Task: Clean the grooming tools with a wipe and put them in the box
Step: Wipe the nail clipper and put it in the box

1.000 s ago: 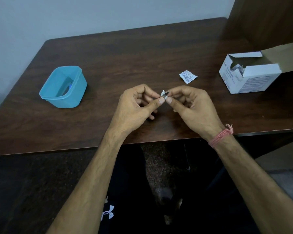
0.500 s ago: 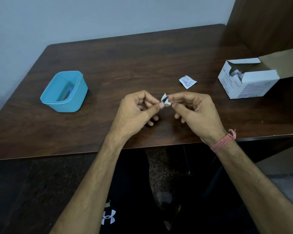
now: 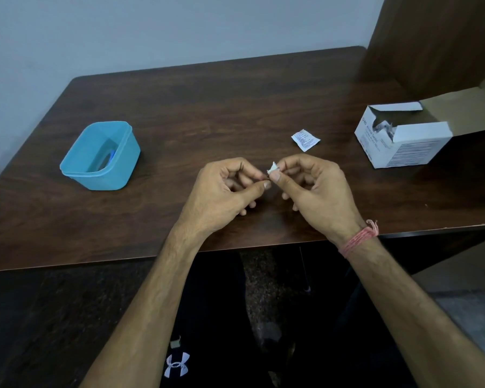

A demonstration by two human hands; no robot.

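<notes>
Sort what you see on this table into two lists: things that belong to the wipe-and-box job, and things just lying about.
Part of the job:
wipe, pinched by the right hand
small item pinched by the left hand, too hidden to name
blue plastic box
open carton of wipes

Lying about:
torn sachet
wooden table

Both forearms reach over table edge, hands meeting mid-front. Left hand (image 3: 221,191) fingers curled, thumb and forefinger pinched. Right hand (image 3: 317,191) same, pinching at fingertips, thumbs nearly touching.
</notes>
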